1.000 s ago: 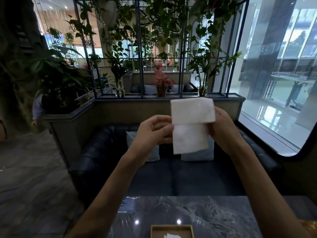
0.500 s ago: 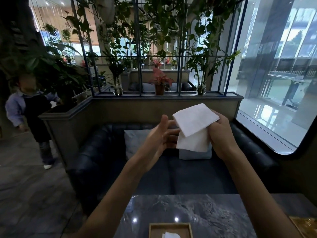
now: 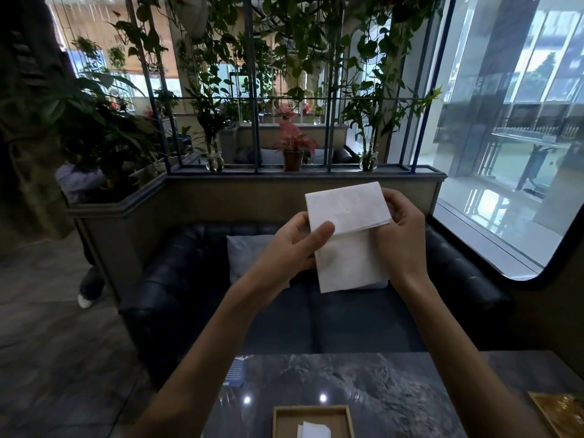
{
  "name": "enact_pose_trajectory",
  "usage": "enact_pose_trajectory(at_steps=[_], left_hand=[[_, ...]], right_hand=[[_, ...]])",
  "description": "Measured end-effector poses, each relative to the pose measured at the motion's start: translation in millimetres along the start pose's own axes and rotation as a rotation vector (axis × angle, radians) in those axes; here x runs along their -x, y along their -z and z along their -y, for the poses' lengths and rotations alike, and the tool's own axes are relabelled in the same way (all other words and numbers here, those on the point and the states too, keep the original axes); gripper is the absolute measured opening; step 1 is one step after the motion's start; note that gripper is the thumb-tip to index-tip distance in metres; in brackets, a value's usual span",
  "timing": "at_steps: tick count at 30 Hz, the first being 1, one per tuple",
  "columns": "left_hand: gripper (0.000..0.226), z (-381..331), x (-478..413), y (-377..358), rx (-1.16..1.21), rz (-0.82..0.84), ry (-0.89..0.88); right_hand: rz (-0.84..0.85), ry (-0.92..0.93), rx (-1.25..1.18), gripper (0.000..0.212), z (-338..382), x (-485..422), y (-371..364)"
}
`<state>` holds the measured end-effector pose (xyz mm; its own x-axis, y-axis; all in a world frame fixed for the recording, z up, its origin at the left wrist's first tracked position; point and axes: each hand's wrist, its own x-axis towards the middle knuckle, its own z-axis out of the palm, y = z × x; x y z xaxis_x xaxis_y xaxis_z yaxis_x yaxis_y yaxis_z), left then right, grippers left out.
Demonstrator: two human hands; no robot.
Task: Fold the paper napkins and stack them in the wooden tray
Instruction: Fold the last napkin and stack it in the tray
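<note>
The person is holding a white paper napkin (image 3: 349, 238) up in the air with both hands, well above the dark marble table (image 3: 363, 384). The left hand (image 3: 290, 248) is gripping the napkin at its 9 o'clock edge, with the thumb (image 3: 319, 235) pressing on the front side and the other fingers hiding behind the paper. The right hand (image 3: 399, 235) is pinching the napkin at its 3 o'clock edge, near the upper corner; its fingertips are curling behind the sheet. The upper part of the napkin is lying folded down over the lower part, so a flap is covering about the top half, and its lower edge is running a little tilted. The lower part is hanging straight down.

From the napkin, at 6 o'clock, the wooden tray (image 3: 313, 420) is sitting on the table at the bottom border of the view. Inside the tray a folded white napkin (image 3: 313, 432) is lying, partly cut by the border. At 4 o'clock from the tray, a golden plate (image 3: 561, 412) is showing at the table corner. At 10 o'clock from the tray, a small blue card (image 3: 235, 373) is lying on the table edge. Behind the table a black leather sofa (image 3: 177, 286) with a grey cushion (image 3: 249, 257) is standing.
</note>
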<state>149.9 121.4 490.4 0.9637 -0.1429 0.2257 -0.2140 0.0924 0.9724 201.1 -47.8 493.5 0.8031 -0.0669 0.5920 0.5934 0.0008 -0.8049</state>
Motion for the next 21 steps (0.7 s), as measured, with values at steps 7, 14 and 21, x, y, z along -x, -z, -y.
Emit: enact_pose_trajectory(at_steps=[7, 14, 21], left_hand=[[0.033, -1.4, 2.9, 7.3, -0.03, -0.044, -0.039], [0.029, -4.2, 3.7, 11.3, -0.068, -0.167, -0.121], [0.025, -6.3, 4.4, 14.4, -0.103, -0.253, -0.125]], right_hand=[[0.097, -0.099, -0.019, 0.018, 1.3, -1.2, 1.0], [0.321, -0.436, -0.221, 0.065, 2.9, -7.9, 3.4], [0.462, -0.272, -0.162, 0.031, -1.3, 4.8, 10.1]])
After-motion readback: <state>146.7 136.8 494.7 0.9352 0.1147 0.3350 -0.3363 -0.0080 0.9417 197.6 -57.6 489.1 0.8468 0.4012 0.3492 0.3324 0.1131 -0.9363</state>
